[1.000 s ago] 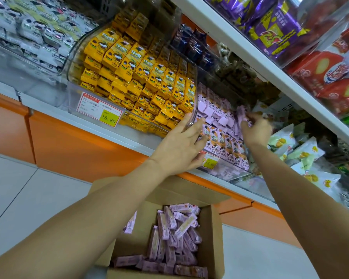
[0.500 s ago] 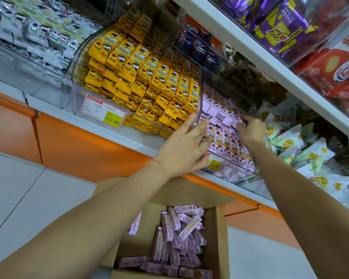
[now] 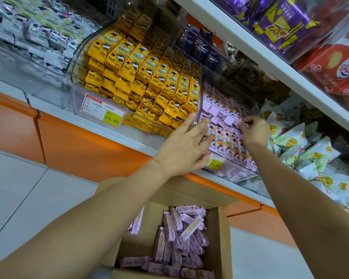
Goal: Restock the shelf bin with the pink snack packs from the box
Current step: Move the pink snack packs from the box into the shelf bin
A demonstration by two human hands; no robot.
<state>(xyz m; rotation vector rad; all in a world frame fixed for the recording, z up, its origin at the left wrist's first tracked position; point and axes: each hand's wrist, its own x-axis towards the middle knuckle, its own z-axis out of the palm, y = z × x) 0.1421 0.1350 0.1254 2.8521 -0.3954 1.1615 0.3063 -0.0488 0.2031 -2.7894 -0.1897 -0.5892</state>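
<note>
Pink snack packs [image 3: 220,115] in bin [image 3: 238,176], right hand [image 3: 254,131] pinching some, left hand [image 3: 185,146] spread flat alongside.

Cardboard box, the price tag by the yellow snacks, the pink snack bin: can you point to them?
cardboard box [image 3: 224,245]: head view, its right outer wall.
price tag [image 3: 103,112]: head view, middle of the label.
pink snack bin [image 3: 234,173]: head view, its clear front wall.

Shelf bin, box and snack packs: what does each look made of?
Shelf bin: clear, glossy hard plastic, it seems; the stock shows through its walls and the curved edge glints. Box: matte brown cardboard with folded flaps. Snack packs: pink wrappers, probably thin plastic film, judging by their slight sheen and creases.
</note>
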